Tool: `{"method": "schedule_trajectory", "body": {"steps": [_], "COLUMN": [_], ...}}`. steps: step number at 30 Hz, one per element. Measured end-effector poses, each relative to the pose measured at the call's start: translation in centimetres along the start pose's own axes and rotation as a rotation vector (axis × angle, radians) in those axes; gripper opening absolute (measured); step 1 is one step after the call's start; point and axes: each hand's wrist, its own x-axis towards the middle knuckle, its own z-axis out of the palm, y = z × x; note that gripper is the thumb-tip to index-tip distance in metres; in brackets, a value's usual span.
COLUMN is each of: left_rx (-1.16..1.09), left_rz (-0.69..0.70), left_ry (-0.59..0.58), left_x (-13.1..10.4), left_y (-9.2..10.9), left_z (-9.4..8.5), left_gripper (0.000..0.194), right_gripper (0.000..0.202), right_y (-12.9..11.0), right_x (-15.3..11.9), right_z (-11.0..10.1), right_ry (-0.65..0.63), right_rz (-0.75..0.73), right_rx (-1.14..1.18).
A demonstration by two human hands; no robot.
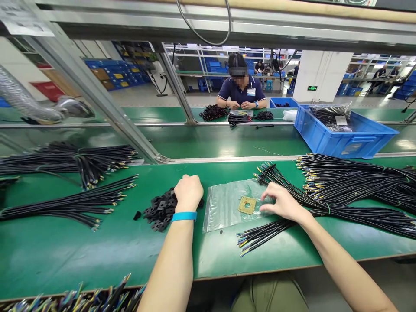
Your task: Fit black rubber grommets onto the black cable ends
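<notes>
My left hand [189,192], with a blue band at the wrist, is over the right side of a pile of small black parts [160,210]. Its fingers curl downward and away, so anything in them is hidden. My right hand [282,202] has its thumb and fingers apart with nothing visible between them. It hovers at the right edge of a clear plastic bag [221,208]. On the bag lies a yellowish square pad with a round hole [244,205]. A bundle of black cables [294,193] with stripped coloured ends runs behind and beneath my right hand.
More black cables lie at left [65,201] and right [344,177]. Cable ends [97,301] stick up at the front edge. A blue crate [344,138] holds bagged parts. A metal frame post [107,95] slants down to the bench. Across it, a person [242,89] handles small parts.
</notes>
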Motion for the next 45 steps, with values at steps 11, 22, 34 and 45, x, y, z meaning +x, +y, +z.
{"method": "schedule_trajectory", "body": {"steps": [11, 22, 34, 45], "left_rx": [-0.056, -0.033, -0.192, -1.901], "left_rz": [0.015, 0.154, 0.193, 0.340], "left_ry": [0.003, 0.097, 0.079, -0.602], "left_x": [0.0, 0.2, 0.0, -3.9], "left_y": [0.7, 1.0, 1.4, 8.6], "left_z": [0.2, 1.2, 0.6, 0.6], "left_gripper": [0.038, 0.025, 0.031, 0.035], "right_gripper": [0.009, 0.012, 0.019, 0.024], "right_y": [-2.0, -0.6, -0.5, -0.4], "right_x": [-0.9, -0.2, -0.1, 0.5], "right_z": [1.6, 3.3, 3.6, 3.2], "right_ry": [-0.354, 0.084, -0.034, 0.378], "right_rz": [-0.106, 0.033, -0.017, 0.208], "right_rx": [0.116, -0.075, -0.363, 0.303]}}
